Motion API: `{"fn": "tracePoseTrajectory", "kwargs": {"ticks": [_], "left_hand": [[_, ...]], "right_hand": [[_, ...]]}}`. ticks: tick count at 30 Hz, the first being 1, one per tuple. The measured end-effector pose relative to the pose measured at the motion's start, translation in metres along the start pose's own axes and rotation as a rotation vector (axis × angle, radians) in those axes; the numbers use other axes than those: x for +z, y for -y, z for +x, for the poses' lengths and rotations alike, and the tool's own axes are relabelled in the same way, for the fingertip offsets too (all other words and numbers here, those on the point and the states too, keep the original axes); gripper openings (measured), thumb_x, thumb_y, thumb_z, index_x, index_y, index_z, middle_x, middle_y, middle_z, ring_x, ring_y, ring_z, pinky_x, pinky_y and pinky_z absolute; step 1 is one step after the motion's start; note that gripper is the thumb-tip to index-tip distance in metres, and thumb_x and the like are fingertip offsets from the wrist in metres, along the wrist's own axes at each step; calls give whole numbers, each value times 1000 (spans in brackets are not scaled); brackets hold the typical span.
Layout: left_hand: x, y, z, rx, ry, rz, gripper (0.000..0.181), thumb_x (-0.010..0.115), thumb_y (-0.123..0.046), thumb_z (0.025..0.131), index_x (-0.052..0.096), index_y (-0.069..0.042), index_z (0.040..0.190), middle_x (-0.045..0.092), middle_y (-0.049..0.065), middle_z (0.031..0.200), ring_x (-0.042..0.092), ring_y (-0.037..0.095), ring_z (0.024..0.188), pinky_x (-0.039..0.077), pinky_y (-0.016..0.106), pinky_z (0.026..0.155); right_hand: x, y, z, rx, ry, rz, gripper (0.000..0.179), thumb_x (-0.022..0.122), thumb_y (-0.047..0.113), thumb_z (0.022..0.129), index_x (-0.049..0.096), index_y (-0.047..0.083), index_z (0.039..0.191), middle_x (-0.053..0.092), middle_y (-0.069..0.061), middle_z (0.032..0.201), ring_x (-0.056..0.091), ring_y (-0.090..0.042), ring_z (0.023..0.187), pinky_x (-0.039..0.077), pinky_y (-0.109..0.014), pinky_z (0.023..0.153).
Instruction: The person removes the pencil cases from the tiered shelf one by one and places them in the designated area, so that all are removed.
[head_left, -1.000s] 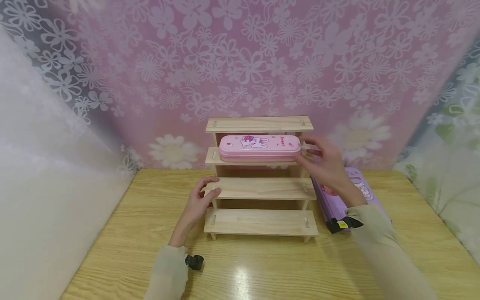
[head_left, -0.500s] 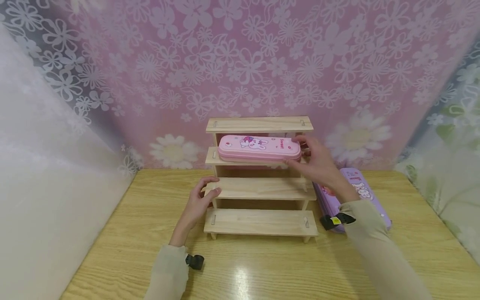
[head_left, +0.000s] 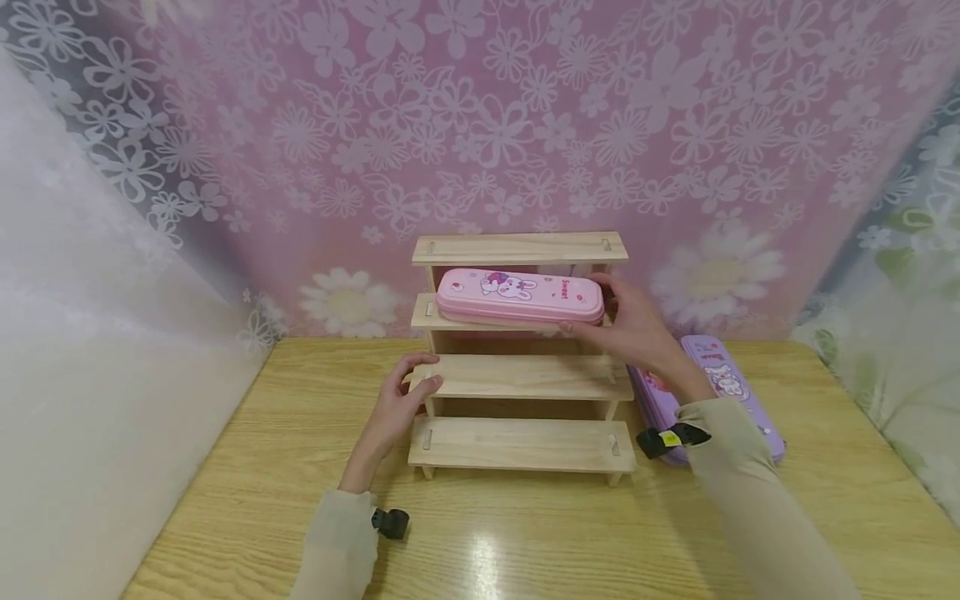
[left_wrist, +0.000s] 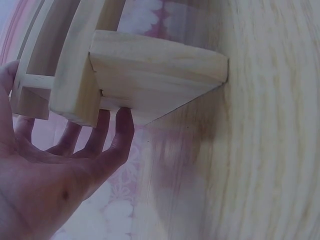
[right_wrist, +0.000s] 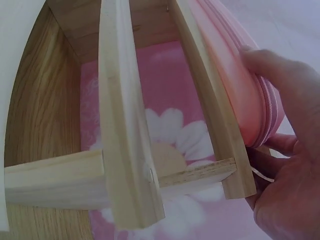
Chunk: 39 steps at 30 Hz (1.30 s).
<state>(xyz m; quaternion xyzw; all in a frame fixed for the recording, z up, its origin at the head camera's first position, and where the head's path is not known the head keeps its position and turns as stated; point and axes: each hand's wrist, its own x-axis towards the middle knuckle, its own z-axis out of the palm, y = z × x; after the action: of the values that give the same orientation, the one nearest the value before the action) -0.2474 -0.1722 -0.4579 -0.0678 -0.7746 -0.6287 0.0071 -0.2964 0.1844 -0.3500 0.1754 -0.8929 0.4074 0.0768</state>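
A hand could pass along the tabletop's (head_left: 232,475) left edge, outside the left arm (head_left: 337,533). Near the back edge's middle, a stepped wooden stand (head_left: 525,377) blocks the way, a pink case (head_left: 517,296) filling most of its second-highest shelf; a purple case (head_left: 731,387) and the right arm (head_left: 757,492) crowd the space toward the right edge.

The pink case (head_left: 519,297) looks smooth, the shelf (head_left: 525,377) matt wood, the tabletop (head_left: 540,533) glossy

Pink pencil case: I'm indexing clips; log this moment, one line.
pink pencil case: on wooden rack, second-highest shelf | right hand: holds case's right end | left hand: grips rack's left side
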Motion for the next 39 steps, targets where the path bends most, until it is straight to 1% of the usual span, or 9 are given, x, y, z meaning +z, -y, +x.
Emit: {"fn": "tracePoseTrajectory", "kwargs": {"ticks": [3,7,13,17,24,27,30,35,39], "left_hand": [[0,2,0,3,-1,3,30,65,-35,101,61,-30,131,43,-4,151,54,27,104,53,38,75],[-1,3,1,3,-2,10,30,65,-36,101,61,-31,130,43,-5,151,54,28,104,53,38,77],[-1,0,-1,6,9,0,32,65,-34,102,60,-28,132,46,-2,148,52,26,101,52,36,75],[1,-2,-2,5,14,-8,33,65,-33,102,59,-27,133,45,-2,149,52,26,101,52,36,76],[0,3,0,3,7,-4,31,65,-36,101,60,-32,131,44,-5,150,53,27,103,53,38,76],[-1,3,0,10,10,-5,31,64,-36,101,60,-32,132,44,-4,149,53,27,103,53,39,76],[-1,3,0,11,9,-7,31,64,-35,102,59,-31,132,46,-4,148,53,27,103,53,40,77],[0,1,-1,2,5,-1,32,64,-35,102,59,-29,133,45,-3,149,55,27,105,54,38,78],[1,1,-1,-7,2,-3,34,64,-35,102,59,-29,134,42,-2,152,54,28,107,53,37,79]], "right_hand": [[0,1,-4,20,-18,47,77,87,34,82,46,7,141,57,-13,128,54,-25,108,44,-33,89],[2,1,-10,17,-62,106,73,91,29,77,47,8,132,56,-9,122,51,-20,106,43,-24,87],[4,-1,-20,-98,-133,127,74,95,16,71,46,3,125,55,-8,114,49,-16,102,41,-17,85],[3,1,-27,-125,-176,101,76,96,15,69,47,1,126,56,-11,114,50,-16,101,42,-15,83],[-5,-1,-37,-148,-233,55,76,95,13,68,48,0,126,59,-10,111,52,-13,94,44,-14,78],[-10,-3,-45,-175,-245,39,77,95,9,66,48,0,127,61,-12,111,57,-8,88,46,-10,73],[-14,-6,-52,-196,-244,54,80,94,3,66,46,-1,129,61,-13,115,61,-3,82,49,-9,70],[-20,-12,-63,-181,-243,134,85,91,-6,65,43,1,136,55,-2,116,63,-4,80,52,-14,65],[-25,-18,-71,-188,-260,168,88,87,-12,66,39,0,138,59,5,109,62,-4,76,52,-16,58]]}}
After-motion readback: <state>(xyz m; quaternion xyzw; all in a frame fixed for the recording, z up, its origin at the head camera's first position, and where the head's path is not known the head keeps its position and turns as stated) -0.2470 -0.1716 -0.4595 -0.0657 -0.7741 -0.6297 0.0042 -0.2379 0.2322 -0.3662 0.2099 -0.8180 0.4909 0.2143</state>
